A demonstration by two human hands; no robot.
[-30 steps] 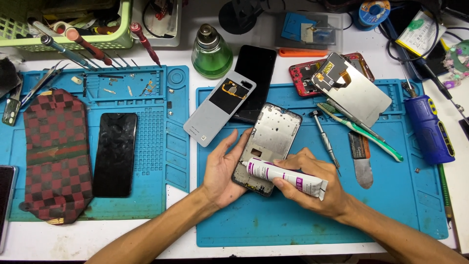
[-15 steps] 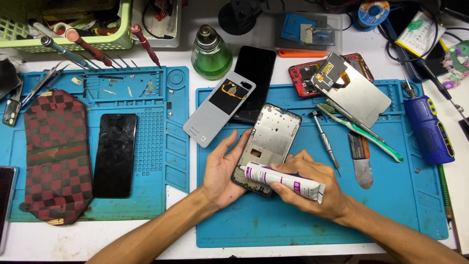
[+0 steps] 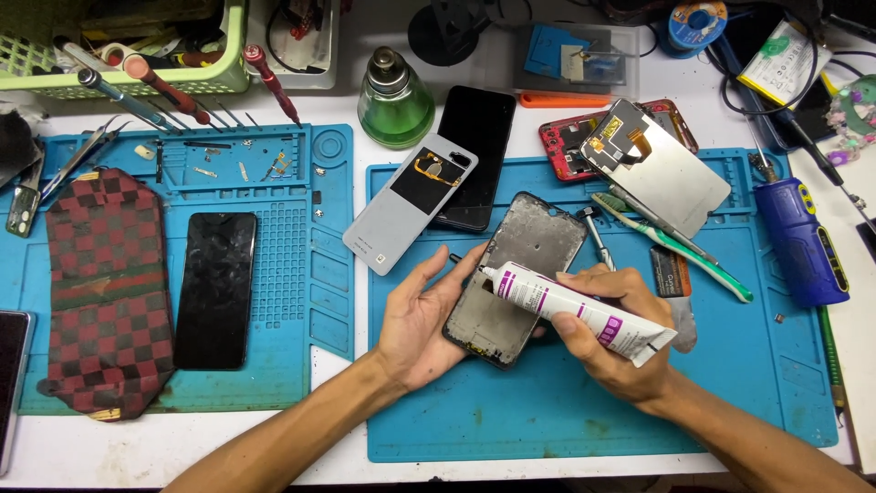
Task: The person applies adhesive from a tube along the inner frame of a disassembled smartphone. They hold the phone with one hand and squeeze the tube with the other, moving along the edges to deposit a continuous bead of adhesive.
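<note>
My left hand (image 3: 422, 315) cradles the lower left edge of a bare grey phone frame (image 3: 520, 265), palm up, fingers spread along its side. My right hand (image 3: 613, 342) grips a white glue tube with purple print (image 3: 584, 310); its nozzle rests on the left rim of the frame. Both hands are over the right blue work mat (image 3: 566, 420).
A grey back cover (image 3: 411, 201) and a black phone (image 3: 476, 151) lie above the frame. A display panel (image 3: 657, 164), toothbrush (image 3: 675, 242), blue electric screwdriver (image 3: 801, 242), green glass bottle (image 3: 394, 100), black screen (image 3: 217, 288) and checkered cloth (image 3: 102, 288) surround them.
The glue tube's nozzle has moved up along the frame's left edge. My left hand's fingers have shifted slightly with the frame.
</note>
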